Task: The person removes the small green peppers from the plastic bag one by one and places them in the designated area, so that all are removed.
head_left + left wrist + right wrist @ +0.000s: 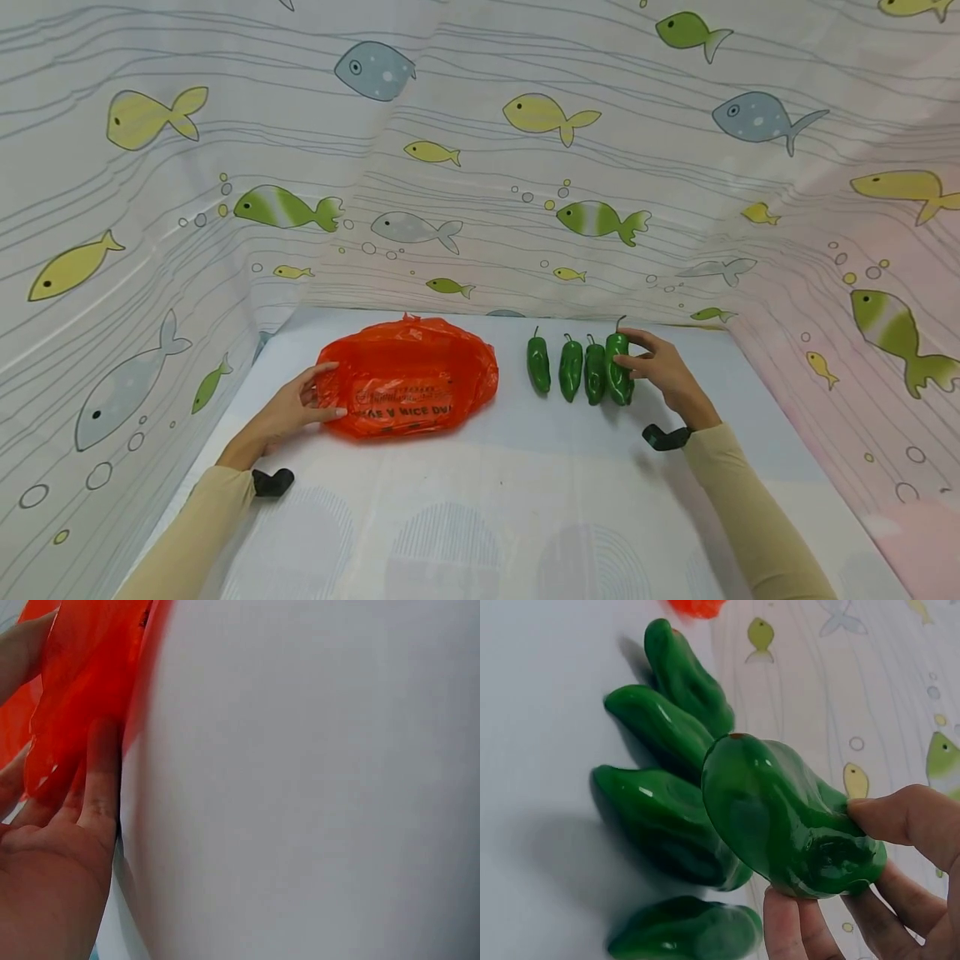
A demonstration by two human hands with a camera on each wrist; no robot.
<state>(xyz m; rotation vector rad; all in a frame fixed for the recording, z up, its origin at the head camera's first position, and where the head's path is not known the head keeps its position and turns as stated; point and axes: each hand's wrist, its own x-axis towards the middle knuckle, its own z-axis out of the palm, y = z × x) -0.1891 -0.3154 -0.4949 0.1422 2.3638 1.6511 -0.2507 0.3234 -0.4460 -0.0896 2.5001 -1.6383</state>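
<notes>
My left hand (288,412) is at the left side of a crinkled red plastic bag (408,379), holding its edge between thumb and fingers. In the left wrist view some fingers (101,772) show through the thin red film. My right hand (663,371) grips a glossy green pepper (780,817) with thumb on one side and fingers on the other. That pepper is raised above the table, its stem pointing to the back. Several more green peppers (571,367) lie beside it in a row, and part of one is hidden behind the held pepper.
The white table (450,475) carries faint round prints. Behind it and at both sides hang sheets (487,183) printed with fish. A dark strap device sits on each wrist.
</notes>
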